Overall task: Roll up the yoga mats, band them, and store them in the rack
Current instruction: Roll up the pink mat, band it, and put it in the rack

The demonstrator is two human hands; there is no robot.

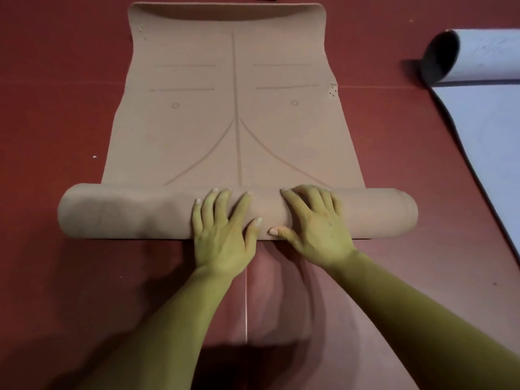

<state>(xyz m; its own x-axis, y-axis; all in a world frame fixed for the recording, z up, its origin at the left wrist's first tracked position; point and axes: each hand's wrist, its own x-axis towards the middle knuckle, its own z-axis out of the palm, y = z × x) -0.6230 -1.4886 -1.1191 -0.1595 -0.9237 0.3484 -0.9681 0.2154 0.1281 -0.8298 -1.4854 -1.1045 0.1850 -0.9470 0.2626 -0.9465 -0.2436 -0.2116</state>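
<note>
Mat roll beneath left grip, right grip.

**What the things seem made of**

The brown mat looks soft and rubbery, like foam. It is dull, not shiny, and thin lines are pressed into its top. Its rolled part looks a little fuzzy. The red floor is dull too, with a fine ribbed grain. The pale blue mat looks smooth and dull where it lies flat, and bumpy on its rolled end.
</note>
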